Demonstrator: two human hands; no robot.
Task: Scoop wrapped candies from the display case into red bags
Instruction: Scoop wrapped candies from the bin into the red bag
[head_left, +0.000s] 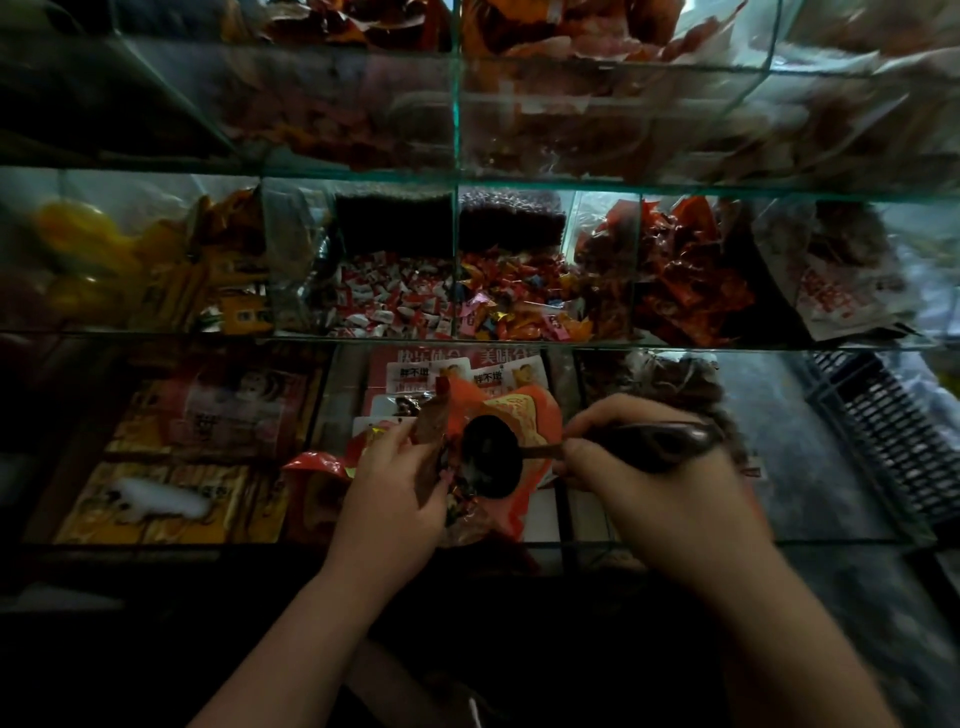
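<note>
Candies w/ 1 red bag, 1 scoop (2 hands).

My left hand is left of the bag, my right hand right of it; the scoop is in it, the candy compartments behind it.
</note>
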